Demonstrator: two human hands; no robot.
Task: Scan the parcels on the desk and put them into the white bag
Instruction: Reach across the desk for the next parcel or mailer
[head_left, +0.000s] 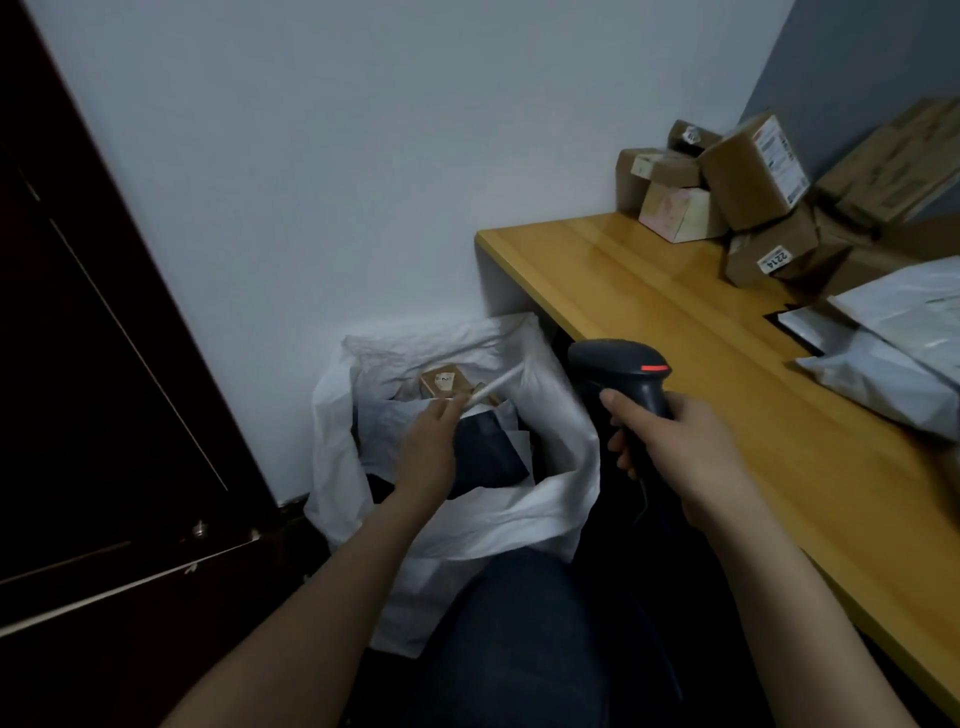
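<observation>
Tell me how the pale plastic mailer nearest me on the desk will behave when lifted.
Probably floppy: the pale mailer looks like wrinkled soft film. Likely light for its size, since it lies low and shapeless on the desk. Its sheen and the glossy wood suggest it would slide easily if pushed.

At least six cardboard boxes (748, 176) and two pale mailers (883, 384) are counted on the desk (649, 291). Just left of the desk, one white bag (519, 514), one flat white parcel (493, 387) and one scanner (623, 364) are seen.
</observation>
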